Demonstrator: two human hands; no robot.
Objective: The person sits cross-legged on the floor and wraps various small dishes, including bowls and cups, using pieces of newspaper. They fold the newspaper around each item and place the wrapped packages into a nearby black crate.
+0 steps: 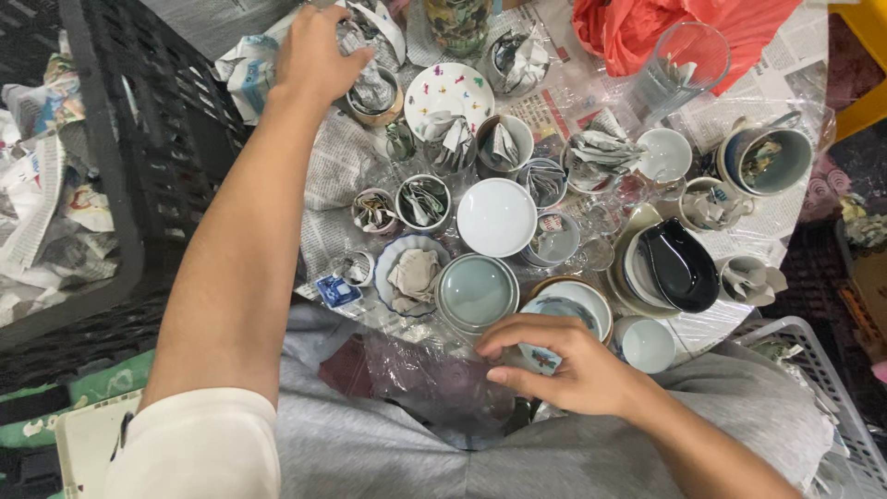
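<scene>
Seen from above, the left hand [319, 51] reached to eleven o'clock, fingers curled over a small brown-rimmed ceramic cup stuffed with crumpled newspaper [373, 93]. At five o'clock the right hand [564, 365] rested loosely cupped on a clear plastic bag [434, 379], beside a pale green glazed bowl [477, 291].

Round table [785, 212], top covered in newspaper sheets [337, 176] under clear plastic film; surface crowded edge to edge. Black plastic crate [157, 139] stands at the left, touching the table edge, with crumpled newspaper [37, 194] inside and beside it. Pale grey slotted basket [822, 370] at lower right, partly cut off by the frame. Red-orange plastic bag [647, 28] lies at the table's far side. Dark floor visible at right edge. Light even, soft, no hard shadows.
</scene>
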